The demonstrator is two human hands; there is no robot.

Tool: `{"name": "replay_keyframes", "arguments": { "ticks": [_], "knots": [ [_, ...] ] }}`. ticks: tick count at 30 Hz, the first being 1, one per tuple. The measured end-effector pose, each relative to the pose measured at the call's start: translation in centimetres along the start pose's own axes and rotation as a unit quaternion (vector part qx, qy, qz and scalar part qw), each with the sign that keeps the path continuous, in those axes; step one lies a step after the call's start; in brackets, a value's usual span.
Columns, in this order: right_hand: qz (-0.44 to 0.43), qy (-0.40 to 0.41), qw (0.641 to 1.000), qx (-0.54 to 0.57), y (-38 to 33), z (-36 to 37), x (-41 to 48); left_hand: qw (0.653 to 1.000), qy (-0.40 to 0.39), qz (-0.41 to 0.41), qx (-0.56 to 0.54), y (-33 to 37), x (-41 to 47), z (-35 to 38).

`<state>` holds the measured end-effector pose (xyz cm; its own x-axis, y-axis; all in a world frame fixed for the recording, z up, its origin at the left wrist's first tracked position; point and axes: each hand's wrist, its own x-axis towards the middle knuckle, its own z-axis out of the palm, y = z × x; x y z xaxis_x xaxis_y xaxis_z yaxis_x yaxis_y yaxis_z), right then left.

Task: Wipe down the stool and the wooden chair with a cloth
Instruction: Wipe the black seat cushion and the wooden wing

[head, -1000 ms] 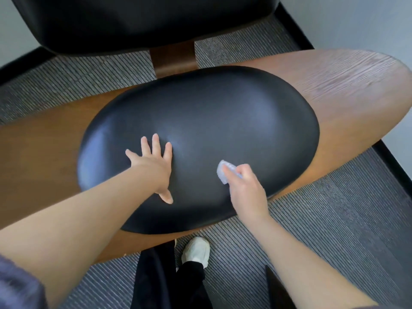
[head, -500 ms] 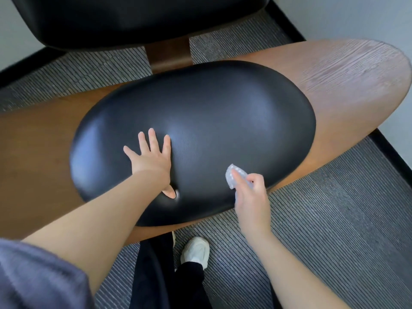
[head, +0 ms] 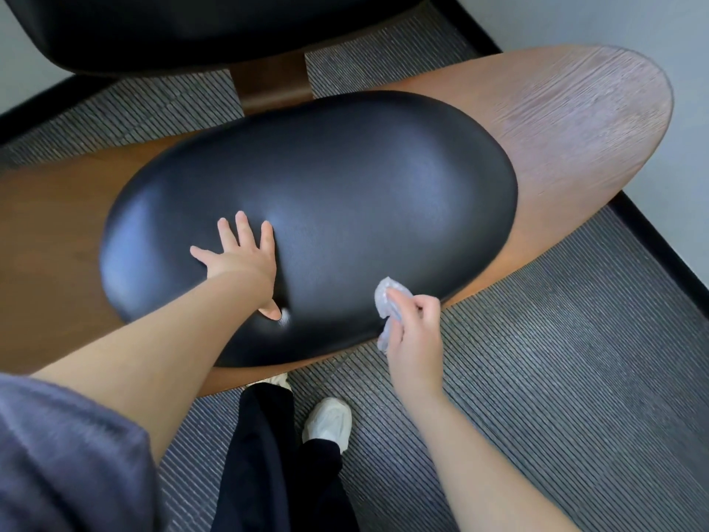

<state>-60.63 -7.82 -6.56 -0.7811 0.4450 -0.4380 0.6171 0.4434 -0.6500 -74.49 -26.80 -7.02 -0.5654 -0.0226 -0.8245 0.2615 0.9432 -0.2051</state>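
Observation:
The wooden chair (head: pixel 568 120) has a wide brown wooden seat shell with an oval black leather cushion (head: pixel 345 186) on top. My left hand (head: pixel 241 255) lies flat on the cushion's near left part, fingers spread, denting the leather. My right hand (head: pixel 412 332) is shut on a small crumpled white cloth (head: pixel 385 297) and presses it to the cushion's near right edge. The chair's black backrest (head: pixel 192 28) fills the top of the view. No stool is in view.
Grey ribbed carpet (head: pixel 556 378) surrounds the chair. A black skirting board (head: pixel 660 247) and pale wall run along the right. My legs in black trousers and a white shoe (head: pixel 330 420) stand just in front of the seat's near edge.
My right hand has slid the cloth from the middle of the cushion's front toward its near right edge. My left hand stays planted on the cushion.

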Motion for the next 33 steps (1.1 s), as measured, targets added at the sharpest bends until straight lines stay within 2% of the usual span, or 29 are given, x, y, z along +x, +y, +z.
{"name": "replay_keyframes", "arguments": {
  "ticks": [2,3,6,9,12,13,15,17,18,19,21,24,26,29,31,33],
  "knots": [
    [-0.030,0.018,0.999,-0.018,0.2,0.0,-0.2,1.000,-0.013,0.004,0.005,0.1,0.0,-0.1],
    [-0.051,0.001,0.995,-0.086,0.0,0.5,-0.7,1.000,-0.021,0.004,0.005,0.2,-0.1,-0.2],
    [-0.081,-0.069,0.989,-0.105,-0.6,0.7,-1.8,1.000,-0.031,0.003,-0.001,0.2,-0.1,-0.4],
    [-0.100,0.024,0.983,-0.149,0.1,-1.9,1.2,1.000,-0.025,0.007,-0.001,-0.1,-0.3,-0.3],
    [-0.060,0.099,0.985,-0.128,0.8,-4.2,4.3,1.000,-0.021,0.013,0.000,-0.2,-0.4,-0.2],
    [-0.059,0.101,0.984,-0.135,0.9,-4.2,4.6,1.000,-0.021,0.013,0.000,-0.1,-0.3,-0.2],
    [-0.094,0.063,0.975,-0.191,0.2,-2.8,3.8,1.000,-0.023,0.010,-0.001,0.0,-0.3,-0.3],
    [-0.176,-0.014,0.954,-0.241,-0.2,-1.2,2.7,1.000,-0.024,0.008,-0.001,0.1,-0.2,-0.4],
    [-0.220,-0.046,0.942,-0.251,-0.2,-0.7,2.5,1.000,-0.026,0.008,-0.002,0.0,-0.3,-0.5],
    [-0.230,-0.052,0.943,-0.237,-0.2,-1.1,3.2,1.000,-0.028,0.008,-0.002,0.0,-0.2,-0.5],
    [-0.175,-0.029,0.958,-0.227,-0.9,-2.6,6.2,1.000,-0.029,0.007,0.004,-0.1,0.0,-0.4],
    [-0.100,0.070,0.966,-0.227,-2.4,-3.8,9.3,0.999,-0.032,0.010,0.013,-0.1,0.4,-0.5],
    [-0.100,0.035,0.964,-0.244,-3.9,-2.3,8.8,0.999,-0.036,0.008,0.022,0.2,0.7,-0.6],
    [-0.198,-0.134,0.932,-0.273,-5.0,1.1,4.7,0.998,-0.043,0.001,0.036,0.5,1.1,-0.8],
    [-0.238,-0.144,0.918,-0.283,-5.3,0.6,5.6,0.998,-0.044,0.004,0.041,0.5,1.1,-1.0],
    [-0.190,-0.082,0.926,-0.317,-5.4,-1.1,9.5,0.998,-0.042,0.010,0.051,0.4,1.0,-1.0]
  ]
}}
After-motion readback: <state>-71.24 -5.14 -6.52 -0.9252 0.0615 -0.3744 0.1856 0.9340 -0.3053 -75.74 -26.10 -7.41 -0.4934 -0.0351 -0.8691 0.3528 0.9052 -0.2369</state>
